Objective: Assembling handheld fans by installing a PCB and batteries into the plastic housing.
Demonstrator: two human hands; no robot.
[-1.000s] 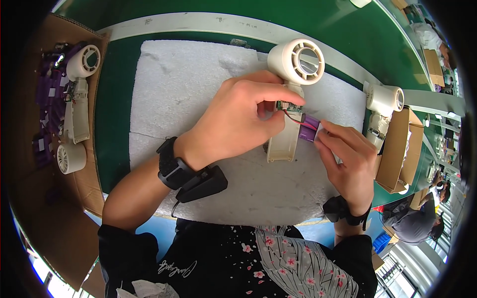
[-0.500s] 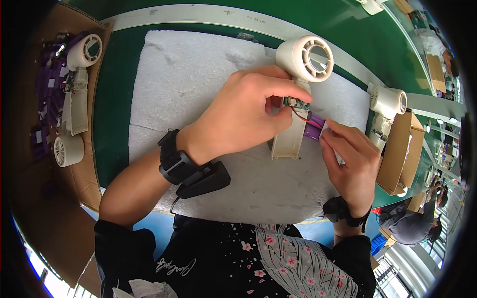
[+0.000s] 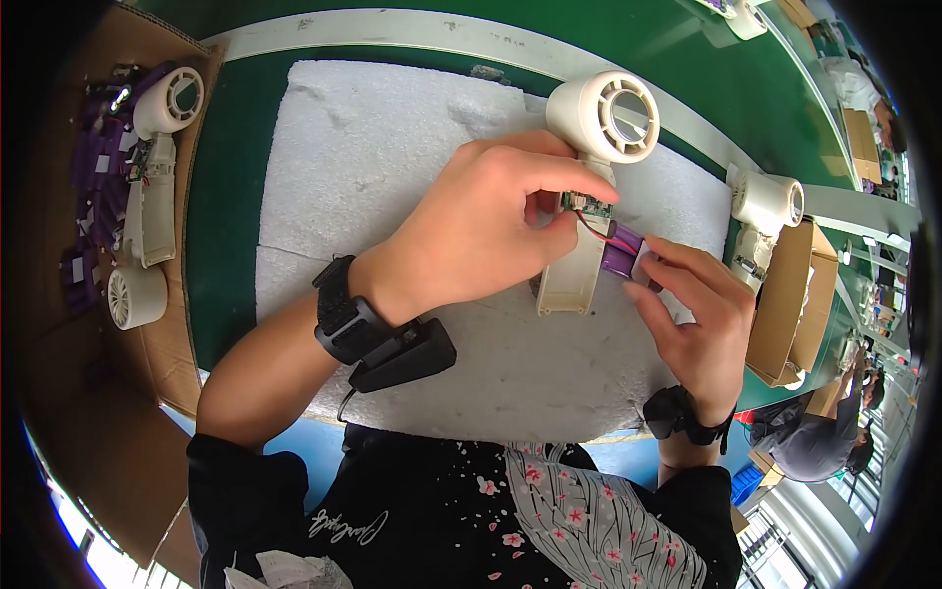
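Note:
A cream handheld fan (image 3: 577,280) lies over the white foam sheet (image 3: 343,128), its round slotted head away from me and its handle shell uncovered. My left hand (image 3: 481,221) grips the fan just below the head, thumb and index finger closed at the small green circuit board (image 3: 592,205). Red and dark wires run from there to a purple battery (image 3: 620,252) beside the handle on the right. My right hand (image 3: 702,314) holds the battery's outer end between thumb and fingers. The fingers of my left hand partly hide the board.
At the left, a cardboard box (image 3: 182,324) contains purple batteries (image 3: 98,167) and cream fan parts (image 3: 150,201). Another fan (image 3: 767,201) lies right of the foam, near a small open carton (image 3: 793,304). Far right, a person (image 3: 814,442) is by the bench.
The fingers of my right hand have shifted slightly at the battery's end, the thumb now a little lower and further apart. My left hand and the fan have hardly moved.

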